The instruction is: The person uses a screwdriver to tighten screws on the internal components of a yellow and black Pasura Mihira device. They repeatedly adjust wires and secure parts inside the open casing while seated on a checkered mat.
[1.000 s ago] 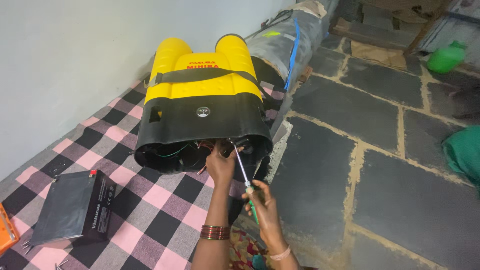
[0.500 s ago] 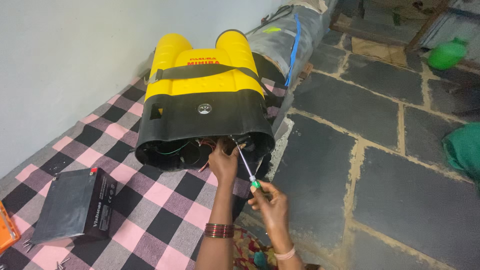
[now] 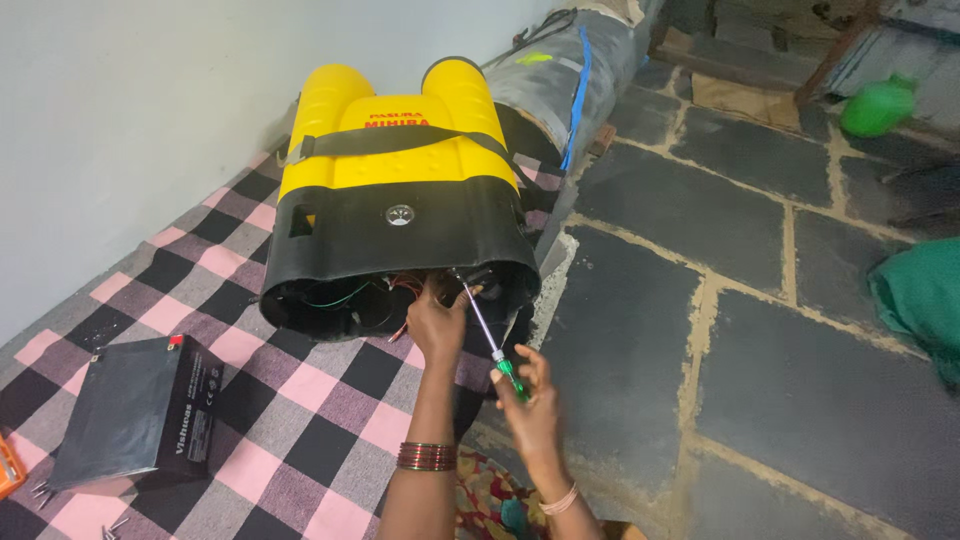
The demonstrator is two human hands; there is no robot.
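A yellow and black backpack sprayer tank (image 3: 400, 190) lies on its side on a checked mat (image 3: 250, 390), its open black base facing me with red and green wires showing inside. My left hand (image 3: 437, 322) reaches into that opening at the lower rim, fingers closed around something among the wires that I cannot make out. My right hand (image 3: 527, 400) grips the green handle of a screwdriver (image 3: 487, 338). Its metal shaft slants up and left, and the tip touches the inside of the base just above my left hand.
A black box-shaped battery (image 3: 135, 410) lies on the mat at the lower left, with small screws near it. A grey rolled bundle (image 3: 560, 75) lies behind the tank. Dark stone floor (image 3: 760, 330) spreads to the right, with a green cloth (image 3: 925, 300) and a green bottle (image 3: 877, 105).
My right hand with the screwdriver has risen and shifted slightly toward the tank base. My left hand stays inside the opening.
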